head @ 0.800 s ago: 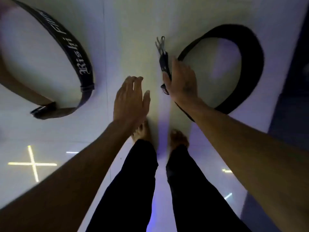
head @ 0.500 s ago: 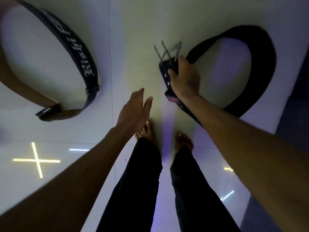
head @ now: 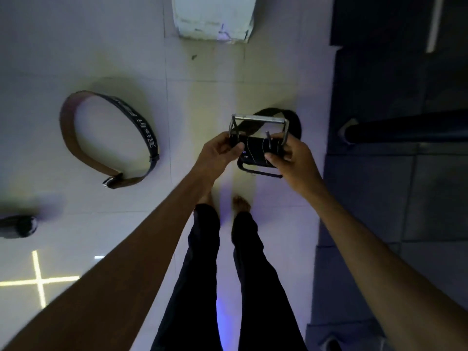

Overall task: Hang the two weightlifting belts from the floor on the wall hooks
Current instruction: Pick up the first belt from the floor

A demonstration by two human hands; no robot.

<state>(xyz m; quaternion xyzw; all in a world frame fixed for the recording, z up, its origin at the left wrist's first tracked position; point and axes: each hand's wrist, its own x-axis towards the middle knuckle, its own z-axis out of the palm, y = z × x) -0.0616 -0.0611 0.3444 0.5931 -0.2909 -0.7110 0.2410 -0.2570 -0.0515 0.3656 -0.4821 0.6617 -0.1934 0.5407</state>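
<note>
A black weightlifting belt (head: 255, 152) is lifted off the floor, held in front of me by its buckle end. My left hand (head: 217, 150) pinches the left side of the metal buckle (head: 258, 119), and my right hand (head: 291, 158) grips the right side. The rest of that belt hangs behind my hands, mostly hidden. A second belt (head: 76, 138), brown inside and black outside with white lettering, lies in a loop on the white floor to the left, well apart from both hands.
My bare feet (head: 240, 202) stand on white floor tiles (head: 101, 59). A white block (head: 214, 19) sits at the top centre. Dark mats (head: 392, 198) and a dark bar (head: 405, 129) lie to the right. A dark cylindrical object (head: 19, 225) rests at the far left.
I have stood up, lifting the black belt off the floor. My left hand, empty before, has joined my right hand on the buckle end. The lettered belt stayed on the floor.
</note>
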